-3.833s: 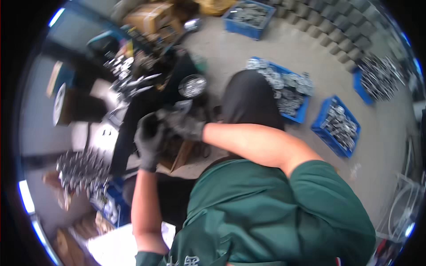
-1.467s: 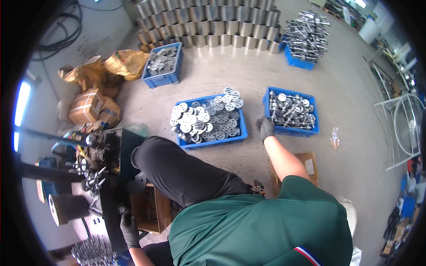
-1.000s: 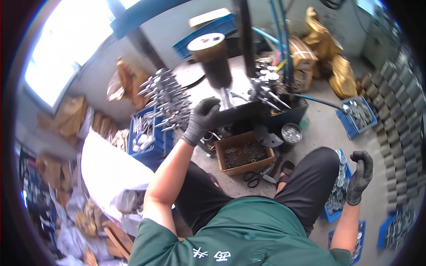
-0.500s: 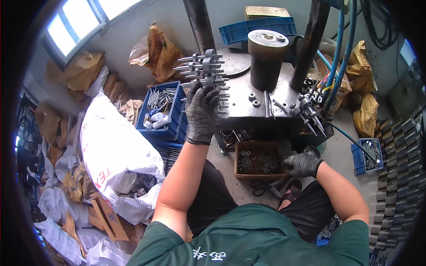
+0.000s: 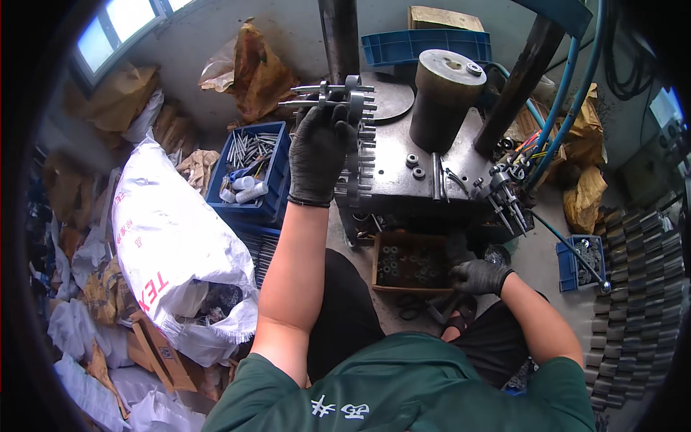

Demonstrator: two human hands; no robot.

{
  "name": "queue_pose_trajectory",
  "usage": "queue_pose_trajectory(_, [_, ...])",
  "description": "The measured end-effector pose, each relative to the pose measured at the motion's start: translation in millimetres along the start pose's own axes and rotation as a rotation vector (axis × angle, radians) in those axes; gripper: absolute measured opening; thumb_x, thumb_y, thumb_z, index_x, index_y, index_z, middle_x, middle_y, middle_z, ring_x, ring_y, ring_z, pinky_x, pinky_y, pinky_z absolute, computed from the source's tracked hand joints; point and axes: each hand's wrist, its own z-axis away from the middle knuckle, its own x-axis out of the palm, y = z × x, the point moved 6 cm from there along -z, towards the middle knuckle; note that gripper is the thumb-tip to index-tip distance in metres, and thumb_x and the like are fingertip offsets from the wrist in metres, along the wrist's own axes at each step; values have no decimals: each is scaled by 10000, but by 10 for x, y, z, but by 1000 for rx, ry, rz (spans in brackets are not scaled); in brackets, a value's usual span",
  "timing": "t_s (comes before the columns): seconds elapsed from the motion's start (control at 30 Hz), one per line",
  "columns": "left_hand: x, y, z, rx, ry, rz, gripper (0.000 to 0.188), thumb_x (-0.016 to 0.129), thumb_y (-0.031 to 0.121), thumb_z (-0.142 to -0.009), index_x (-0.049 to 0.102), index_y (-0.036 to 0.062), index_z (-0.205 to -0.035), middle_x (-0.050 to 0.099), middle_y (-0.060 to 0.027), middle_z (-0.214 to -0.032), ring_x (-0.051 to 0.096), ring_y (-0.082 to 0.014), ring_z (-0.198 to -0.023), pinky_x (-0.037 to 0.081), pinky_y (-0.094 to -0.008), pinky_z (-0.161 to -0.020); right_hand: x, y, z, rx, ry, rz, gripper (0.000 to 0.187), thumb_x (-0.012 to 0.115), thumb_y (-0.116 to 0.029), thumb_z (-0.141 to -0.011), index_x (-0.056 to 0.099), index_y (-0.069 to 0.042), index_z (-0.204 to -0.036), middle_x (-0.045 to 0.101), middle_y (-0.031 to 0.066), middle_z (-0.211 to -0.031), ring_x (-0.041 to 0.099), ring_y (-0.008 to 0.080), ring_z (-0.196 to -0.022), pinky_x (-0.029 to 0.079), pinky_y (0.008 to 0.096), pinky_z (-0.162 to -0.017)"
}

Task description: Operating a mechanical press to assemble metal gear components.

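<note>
My left hand (image 5: pixel 318 153), in a dark glove, reaches up to a stack of metal flanged shaft parts (image 5: pixel 344 97) at the left edge of the steel press table (image 5: pixel 403 173); its fingers grip one part. My right hand (image 5: pixel 478 276), also gloved, is low beside an open cardboard box of small metal rings (image 5: pixel 407 263) under the table. Its fingers are curled; whether it holds anything is hidden. A large dark cylinder (image 5: pixel 445 97) stands on the table behind.
A blue crate of bolts and tubes (image 5: pixel 248 173) sits left of the table. A white woven sack (image 5: pixel 167 237) lies at my left knee. Blue hoses (image 5: pixel 568 93), a blue bin of parts (image 5: pixel 584 261) and rows of metal cylinders (image 5: pixel 633 288) are on the right.
My view swung from the blue floor bins to the press. My left hand rose to the stacked shaft parts. My right hand dropped to the box of rings.
</note>
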Motion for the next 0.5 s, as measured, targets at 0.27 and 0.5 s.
queue_pose_trajectory(0.27, [530,-560,343,620,-218,-1689,336,737,-65,-807,685,70,-1110,641,-83,-1007,656,-197,-885,530,-318,-821,-112,28,76,46,20,-37,455,633,-306,-893,650,-46,-1265,685,221,-1168,647,398,-1114,513,462,-977])
queue_pose_trajectory(0.5, [340,-1177,674,100,-216,-1463,302,744,38,-890,686,73,-1185,711,-31,-998,658,-118,-938,542,-303,-847,-702,-324,75,-176,558,-74,322,675,-191,-883,668,-40,-1168,669,201,-1070,655,395,-1024,544,458,-903])
